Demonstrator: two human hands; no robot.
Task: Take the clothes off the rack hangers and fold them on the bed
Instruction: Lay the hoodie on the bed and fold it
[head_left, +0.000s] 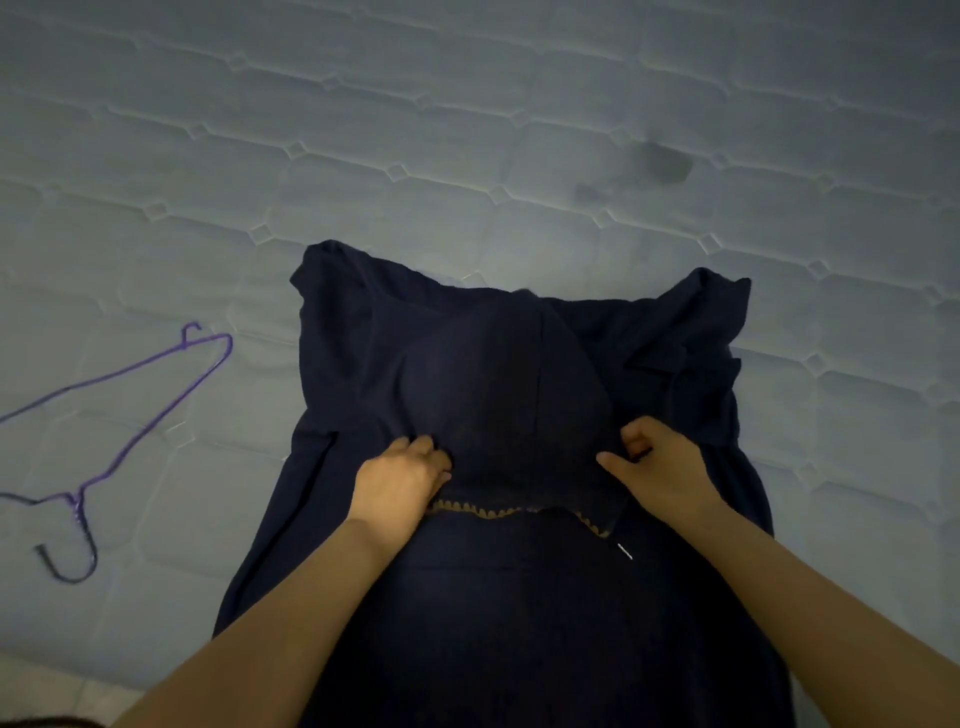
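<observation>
At frame centre, our left hand (397, 480) and right hand (657, 462) pinch the navy hoodie (519, 395); uneven pulling could skew its fold.

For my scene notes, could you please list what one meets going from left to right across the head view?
Purple wire hanger → left hand gripping the hood → hood of the dark navy hoodie → right hand gripping the hood → bare quilted mattress.

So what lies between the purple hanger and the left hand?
In the head view, bare quilted mattress, then the navy hooded garment's left side, lie between the purple hanger and the left hand.
</observation>
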